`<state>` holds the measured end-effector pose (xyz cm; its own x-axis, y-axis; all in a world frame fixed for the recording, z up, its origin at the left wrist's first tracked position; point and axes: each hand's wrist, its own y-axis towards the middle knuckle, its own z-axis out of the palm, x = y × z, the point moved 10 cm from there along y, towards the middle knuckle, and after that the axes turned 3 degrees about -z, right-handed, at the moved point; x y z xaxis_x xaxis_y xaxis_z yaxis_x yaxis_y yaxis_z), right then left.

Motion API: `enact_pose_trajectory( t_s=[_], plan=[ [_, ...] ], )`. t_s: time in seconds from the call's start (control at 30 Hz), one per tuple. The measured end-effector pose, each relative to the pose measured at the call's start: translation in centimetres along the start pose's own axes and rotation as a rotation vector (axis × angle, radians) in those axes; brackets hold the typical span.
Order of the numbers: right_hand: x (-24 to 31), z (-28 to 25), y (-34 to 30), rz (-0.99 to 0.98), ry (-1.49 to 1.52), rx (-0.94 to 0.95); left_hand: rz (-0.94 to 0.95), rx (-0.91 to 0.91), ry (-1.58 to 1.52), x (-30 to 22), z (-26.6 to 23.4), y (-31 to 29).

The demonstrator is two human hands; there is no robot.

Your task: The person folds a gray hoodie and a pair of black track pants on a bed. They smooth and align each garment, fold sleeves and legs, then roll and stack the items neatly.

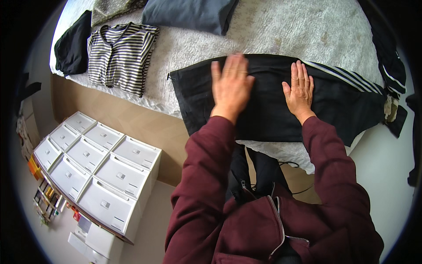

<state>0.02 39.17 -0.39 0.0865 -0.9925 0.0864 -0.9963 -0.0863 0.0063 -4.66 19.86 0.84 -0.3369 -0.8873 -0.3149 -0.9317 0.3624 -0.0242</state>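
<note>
Black track pants (263,114) with white stripes along one side lie flat across the near edge of the bed. On their left half rests my left hand (231,86), palm down with the fingers stretched out and slightly blurred. My right hand (300,90) lies flat on the fabric to the right, near where the stripes start. Neither hand grips anything. The wide end of the pants, with a small cord end at its corner, is at the left; the right end reaches the bed's right edge.
A folded striped cardigan (121,57), a folded black garment (74,46) and a grey-blue folded cloth (189,14) lie on the white bedspread (281,31). Dark clothing (391,61) hangs at the far right. A white drawer unit (105,176) stands at the lower left.
</note>
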Motion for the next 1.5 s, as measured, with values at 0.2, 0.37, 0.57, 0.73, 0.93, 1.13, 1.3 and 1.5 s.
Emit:
enact_pose_trajectory(
  t_s=[0.2,0.37,0.57,0.73,0.93,1.13,1.3,1.5],
  plan=[
    [0.1,-0.2,0.2,0.009,0.007,-0.031,-0.413,-0.224,0.243,11.4,-4.9,-0.7],
    [0.0,0.0,0.1,0.011,0.031,-0.019,-0.22,-0.38,-0.259,5.2,-4.9,0.9],
    [-0.1,0.1,0.1,0.012,0.024,-0.004,-0.348,-0.216,-0.209,4.9,-2.0,2.7],
    [0.0,-0.2,0.1,0.001,0.039,-0.033,-0.41,-0.228,-0.396,6.8,-1.7,2.1],
    [-0.1,0.0,0.1,0.007,0.046,-0.028,-0.39,-0.201,-0.132,5.6,-1.8,2.5],
    [-0.1,-0.1,0.1,0.003,0.07,-0.026,-0.368,-0.247,-0.205,5.9,-1.9,2.0],
    [-0.2,0.2,0.0,0.0,0.075,-0.03,-0.393,-0.27,-0.212,6.6,-2.3,2.2],
    [-0.3,0.3,0.1,0.005,0.067,-0.04,-0.036,-0.592,-0.344,1.1,-9.3,-0.3]
  ],
)
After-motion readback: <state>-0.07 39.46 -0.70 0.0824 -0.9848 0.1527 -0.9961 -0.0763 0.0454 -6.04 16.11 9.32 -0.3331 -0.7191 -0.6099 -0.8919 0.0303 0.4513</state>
